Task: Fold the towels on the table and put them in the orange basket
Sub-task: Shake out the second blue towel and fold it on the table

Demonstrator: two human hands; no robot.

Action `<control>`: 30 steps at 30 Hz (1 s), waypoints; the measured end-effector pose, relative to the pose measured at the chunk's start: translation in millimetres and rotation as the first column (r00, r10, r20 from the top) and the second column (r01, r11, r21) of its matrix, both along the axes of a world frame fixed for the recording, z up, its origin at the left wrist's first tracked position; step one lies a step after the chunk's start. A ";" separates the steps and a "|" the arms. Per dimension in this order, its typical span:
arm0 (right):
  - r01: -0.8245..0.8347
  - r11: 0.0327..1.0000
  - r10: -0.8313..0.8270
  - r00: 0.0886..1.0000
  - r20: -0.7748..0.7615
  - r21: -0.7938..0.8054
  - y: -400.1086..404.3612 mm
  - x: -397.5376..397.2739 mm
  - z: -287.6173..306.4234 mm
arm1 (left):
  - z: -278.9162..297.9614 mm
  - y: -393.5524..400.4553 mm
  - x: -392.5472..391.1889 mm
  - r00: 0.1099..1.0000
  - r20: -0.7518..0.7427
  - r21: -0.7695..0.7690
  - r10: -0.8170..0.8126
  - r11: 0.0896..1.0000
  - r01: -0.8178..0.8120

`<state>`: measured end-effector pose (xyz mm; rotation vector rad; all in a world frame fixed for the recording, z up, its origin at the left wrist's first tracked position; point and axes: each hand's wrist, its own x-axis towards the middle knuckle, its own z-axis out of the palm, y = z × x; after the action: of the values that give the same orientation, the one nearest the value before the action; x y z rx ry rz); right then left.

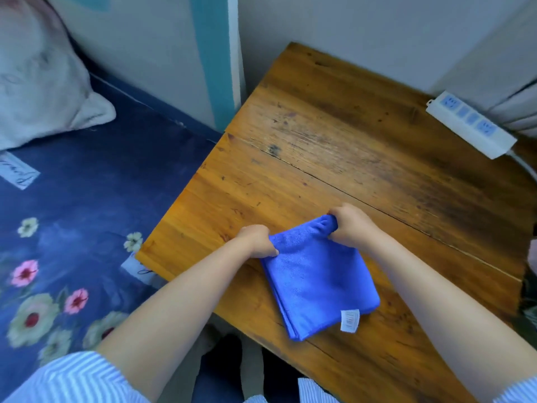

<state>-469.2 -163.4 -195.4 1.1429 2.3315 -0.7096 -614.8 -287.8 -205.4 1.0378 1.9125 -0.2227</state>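
Home bedroom: floral bedsheet [72, 216], pillow [37, 82], wood table [348, 146] adj.

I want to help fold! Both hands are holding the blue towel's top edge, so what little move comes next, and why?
Probably bring that far edge toward the near edge with the label. The left hand and right hand each grip a far corner of the towel, which lies partly folded on the table. No basket is in view.

- Left hand [257, 241], forearm bare and stretched forward, fingers curled, gripping cloth.
- Right hand [350, 225], set a little farther forward, fingers likewise curled in a grip.
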 end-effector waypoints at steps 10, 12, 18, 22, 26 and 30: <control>-0.327 0.945 0.322 0.911 -0.258 0.024 -77.2 -116.7 92.5 | 77.0 -139.3 -95.0 0.901 -0.018 0.391 0.433 0.833 -0.392; -0.398 0.915 0.396 0.854 -0.337 0.067 -114.1 -147.6 103.7 | 93.0 -186.8 -115.8 0.847 -0.093 0.443 0.523 0.784 -0.435; -0.572 0.804 0.568 0.655 -0.498 0.164 -245.5 -229.6 122.0 | 137.1 -333.2 -168.8 0.701 -0.264 0.566 0.663 0.695 -0.445; -0.573 0.802 0.551 0.598 -0.582 0.169 -336.2 -269.1 131.2 | 154.6 -435.0 -186.9 0.613 -0.297 0.589 0.732 0.646 -0.486; -0.628 0.761 0.575 0.534 -0.619 0.165 -414.7 -299.5 140.6 | 162.2 -520.9 -194.4 0.530 -0.248 0.617 0.811 0.554 -0.560; -0.703 0.691 0.621 0.459 -0.635 0.168 -489.8 -331.6 151.2 | 167.8 -599.7 -202.1 0.392 -0.217 0.666 0.894 0.429 -0.610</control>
<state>-800.7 -653.2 -44.2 -0.2390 2.9189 -1.0070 -816.9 -887.5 -37.7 0.1716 2.8986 0.6537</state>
